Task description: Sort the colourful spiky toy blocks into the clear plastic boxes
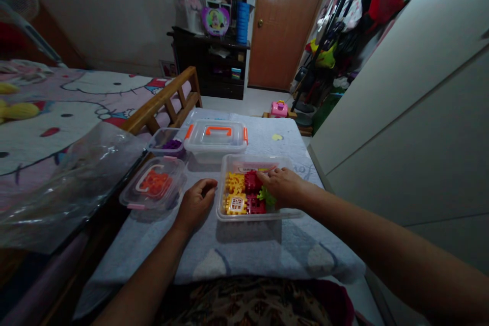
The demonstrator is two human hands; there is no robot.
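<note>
A clear plastic box (260, 217) sits open in front of me, with yellow building blocks (236, 204) on its left side and dark red building blocks (255, 205) beside them. A green spiky piece (266, 196) lies tilted to the right of the red ones. My right hand (282, 186) reaches into the box from the right, its fingers closed together and the tips touching the upper red block; what lies under the palm is hidden. Just left of the box, my left hand (198, 201) rests on the cloth with curled fingers and nothing visible in them.
Behind stands a lidded clear box (217, 145) with orange clips. At left are a lidded container (153, 183) with orange pieces and a tub (155, 145) with purple pieces. A plastic bag (84, 178) lies by the wooden bed rail (164, 97). A cabinet (412, 112) rises at right.
</note>
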